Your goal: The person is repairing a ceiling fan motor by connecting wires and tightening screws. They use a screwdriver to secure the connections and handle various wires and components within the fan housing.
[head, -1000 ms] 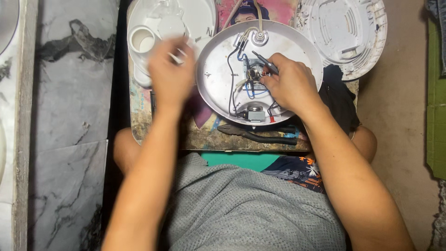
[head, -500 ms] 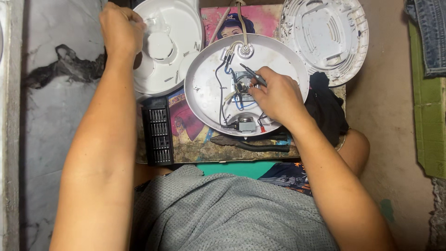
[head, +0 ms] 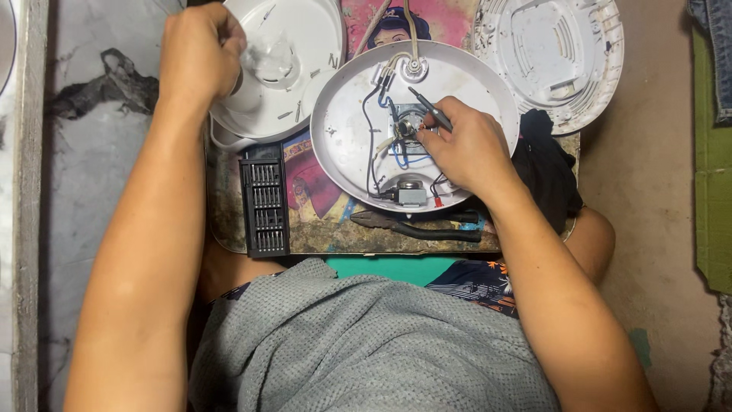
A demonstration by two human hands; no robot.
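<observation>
1. The right hand [head: 469, 149] rests inside the upturned round white housing [head: 358, 114], its grip closed around a thin dark screwdriver [head: 431, 111] held like a pen. The tip points down at the small metal part [head: 408, 130] in the middle of the housing, where the blue and black wires [head: 385, 114] meet.
2. The heel of that hand lies on the housing's far side, which seems to steady both the tool and the shell while the tip works.
3. The left hand [head: 200, 57] is well apart from it, reaching up and left to a white dish-shaped part [head: 305, 69]. Its fingers are curled shut over something at the dish's rim; what they pinch is hidden, so I cannot tell.
4. Small screws [head: 333, 59] lie loose in that dish, so it appears to serve as a tray that keeps them from rolling away.
5. The housing lies open side up on a picture-printed board [head: 305, 229] across the person's lap, serving as the counter, so the wiring faces the camera.
6. A black bit case [head: 264, 200] lies just left of the housing, and pliers [head: 415, 226] just below its rim, both within easy reach.
7. A ribbed white cover [head: 557, 53] sits set aside at the upper right, clear of the work.
</observation>
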